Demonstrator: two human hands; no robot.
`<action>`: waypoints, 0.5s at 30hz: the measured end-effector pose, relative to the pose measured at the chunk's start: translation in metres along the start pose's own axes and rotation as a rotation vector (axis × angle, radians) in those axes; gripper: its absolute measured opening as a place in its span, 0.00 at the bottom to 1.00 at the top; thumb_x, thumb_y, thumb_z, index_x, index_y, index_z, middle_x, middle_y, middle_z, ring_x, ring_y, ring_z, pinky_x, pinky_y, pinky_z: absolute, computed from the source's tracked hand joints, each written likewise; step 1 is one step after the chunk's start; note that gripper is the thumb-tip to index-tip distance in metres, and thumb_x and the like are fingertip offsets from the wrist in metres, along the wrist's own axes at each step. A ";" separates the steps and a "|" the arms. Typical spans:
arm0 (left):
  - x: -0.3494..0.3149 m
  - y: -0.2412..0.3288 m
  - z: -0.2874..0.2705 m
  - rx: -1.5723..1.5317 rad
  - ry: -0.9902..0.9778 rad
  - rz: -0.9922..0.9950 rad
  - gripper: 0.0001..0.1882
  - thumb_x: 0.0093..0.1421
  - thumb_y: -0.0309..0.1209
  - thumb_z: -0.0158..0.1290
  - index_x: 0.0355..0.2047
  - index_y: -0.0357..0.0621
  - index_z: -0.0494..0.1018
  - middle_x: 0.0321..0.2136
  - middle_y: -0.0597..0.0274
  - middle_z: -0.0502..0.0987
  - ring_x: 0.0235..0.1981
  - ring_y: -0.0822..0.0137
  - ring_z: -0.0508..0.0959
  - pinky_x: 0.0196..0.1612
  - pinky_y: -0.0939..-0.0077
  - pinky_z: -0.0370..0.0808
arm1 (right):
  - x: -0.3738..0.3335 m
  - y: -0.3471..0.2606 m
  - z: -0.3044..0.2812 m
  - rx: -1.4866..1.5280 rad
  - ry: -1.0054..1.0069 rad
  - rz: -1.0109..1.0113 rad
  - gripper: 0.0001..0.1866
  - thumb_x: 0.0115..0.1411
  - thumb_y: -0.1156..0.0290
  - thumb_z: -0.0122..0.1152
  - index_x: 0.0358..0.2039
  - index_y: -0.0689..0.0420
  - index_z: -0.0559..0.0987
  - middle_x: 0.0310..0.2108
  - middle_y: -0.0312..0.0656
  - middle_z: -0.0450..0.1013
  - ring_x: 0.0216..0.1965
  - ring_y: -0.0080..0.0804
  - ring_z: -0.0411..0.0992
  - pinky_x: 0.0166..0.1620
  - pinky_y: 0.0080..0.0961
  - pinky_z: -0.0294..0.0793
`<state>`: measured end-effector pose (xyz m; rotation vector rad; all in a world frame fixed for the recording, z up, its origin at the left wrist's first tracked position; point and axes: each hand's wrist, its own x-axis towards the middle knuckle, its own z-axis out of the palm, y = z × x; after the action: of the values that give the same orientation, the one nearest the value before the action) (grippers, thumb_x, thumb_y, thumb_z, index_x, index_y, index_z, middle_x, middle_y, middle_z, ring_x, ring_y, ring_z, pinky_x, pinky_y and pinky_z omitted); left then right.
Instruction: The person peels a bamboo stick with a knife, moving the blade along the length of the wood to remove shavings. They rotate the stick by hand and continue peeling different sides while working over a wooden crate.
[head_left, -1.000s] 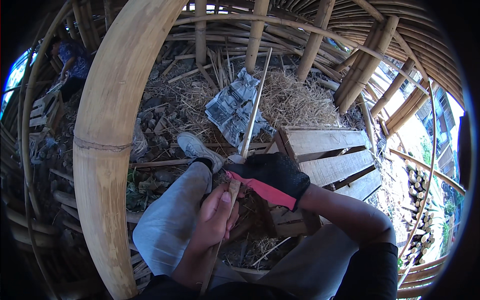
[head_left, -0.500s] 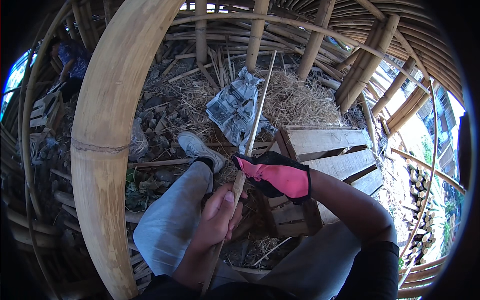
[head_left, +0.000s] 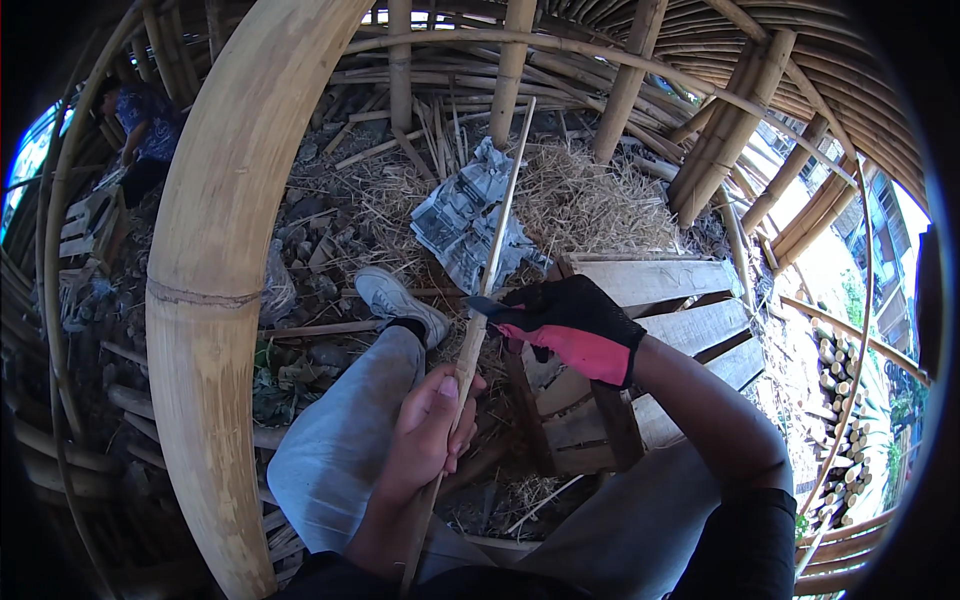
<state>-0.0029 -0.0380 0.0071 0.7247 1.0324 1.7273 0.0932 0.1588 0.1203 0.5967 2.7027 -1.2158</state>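
Bamboo strip [head_left: 497,235] in the bare left hand [head_left: 430,432], knife [head_left: 484,305] in the gloved right hand [head_left: 572,325].
The left grip is closed around the strip's lower part, thumb lying along it; the strip slants from the lap up past the crumpled newspaper [head_left: 455,222] on the ground. The right grip is curled shut on the knife, its handle hidden by the black-and-pink glove, the grey blade against the strip above the left hand. A slatted wooden crate [head_left: 655,284] stands beside the right hand.
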 end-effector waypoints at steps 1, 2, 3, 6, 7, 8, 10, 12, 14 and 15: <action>0.000 0.000 0.000 0.003 0.002 -0.003 0.24 0.75 0.47 0.37 0.48 0.36 0.67 0.12 0.71 0.61 0.08 0.81 0.57 0.12 0.85 0.58 | 0.001 0.000 0.000 0.050 -0.019 0.092 0.17 0.72 0.62 0.51 0.51 0.61 0.78 0.40 0.42 0.77 0.36 0.28 0.75 0.40 0.23 0.74; 0.000 0.001 0.000 0.002 0.001 -0.001 0.24 0.75 0.47 0.37 0.48 0.36 0.67 0.12 0.71 0.61 0.08 0.81 0.57 0.12 0.85 0.58 | 0.005 0.009 0.002 0.048 -0.018 0.092 0.17 0.72 0.62 0.51 0.51 0.61 0.78 0.40 0.42 0.77 0.36 0.28 0.75 0.40 0.23 0.74; 0.001 0.001 0.001 -0.001 -0.008 0.007 0.23 0.75 0.47 0.37 0.48 0.36 0.67 0.12 0.71 0.61 0.08 0.81 0.57 0.12 0.85 0.58 | 0.009 0.026 0.005 -0.197 0.129 -0.321 0.16 0.71 0.64 0.51 0.50 0.62 0.78 0.39 0.45 0.77 0.37 0.34 0.75 0.41 0.27 0.75; 0.001 0.002 0.001 -0.012 -0.011 0.014 0.23 0.75 0.47 0.36 0.48 0.36 0.67 0.12 0.71 0.61 0.08 0.80 0.57 0.12 0.85 0.57 | 0.010 0.035 0.009 -0.430 0.251 -0.706 0.14 0.70 0.68 0.50 0.47 0.63 0.78 0.39 0.48 0.77 0.38 0.44 0.76 0.42 0.32 0.75; 0.001 0.002 0.001 -0.020 -0.011 0.012 0.23 0.75 0.47 0.36 0.48 0.36 0.67 0.12 0.71 0.61 0.08 0.80 0.57 0.13 0.85 0.57 | 0.010 0.033 0.010 -0.420 0.233 -0.676 0.12 0.70 0.69 0.51 0.45 0.63 0.78 0.39 0.48 0.77 0.39 0.46 0.76 0.42 0.34 0.75; 0.001 0.001 0.000 -0.020 -0.009 0.012 0.23 0.75 0.47 0.36 0.48 0.36 0.67 0.12 0.71 0.61 0.08 0.80 0.57 0.13 0.85 0.57 | 0.008 0.029 0.010 -0.420 0.231 -0.676 0.12 0.70 0.69 0.51 0.45 0.63 0.78 0.39 0.48 0.77 0.39 0.46 0.76 0.42 0.34 0.75; 0.000 0.000 -0.002 -0.024 -0.006 0.012 0.23 0.75 0.47 0.36 0.48 0.36 0.67 0.12 0.71 0.61 0.08 0.80 0.57 0.13 0.85 0.57 | 0.005 0.022 0.011 -0.295 0.231 -0.580 0.11 0.69 0.69 0.50 0.43 0.63 0.77 0.40 0.49 0.76 0.41 0.46 0.75 0.43 0.35 0.75; 0.001 0.002 0.001 -0.022 -0.009 0.012 0.23 0.75 0.47 0.36 0.48 0.36 0.67 0.12 0.71 0.61 0.08 0.80 0.57 0.13 0.84 0.57 | 0.005 0.031 0.010 -0.372 0.249 -0.642 0.11 0.68 0.69 0.51 0.43 0.63 0.77 0.40 0.49 0.76 0.41 0.46 0.75 0.43 0.35 0.75; 0.000 0.003 0.001 -0.017 -0.009 0.012 0.23 0.75 0.47 0.36 0.48 0.36 0.67 0.12 0.71 0.60 0.08 0.80 0.57 0.13 0.84 0.57 | 0.006 0.032 0.011 -0.447 0.265 -0.708 0.11 0.68 0.69 0.51 0.43 0.62 0.78 0.39 0.49 0.75 0.41 0.46 0.75 0.43 0.35 0.75; 0.000 0.003 0.001 -0.021 -0.012 0.020 0.23 0.75 0.47 0.37 0.48 0.36 0.67 0.12 0.71 0.60 0.08 0.80 0.57 0.13 0.84 0.57 | 0.006 0.031 0.014 -0.482 0.276 -0.677 0.11 0.68 0.69 0.52 0.43 0.62 0.78 0.38 0.49 0.76 0.41 0.46 0.76 0.43 0.35 0.75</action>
<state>-0.0036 -0.0384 0.0096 0.7337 1.0008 1.7462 0.0988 0.1686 0.0878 -0.2583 3.3959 -0.5169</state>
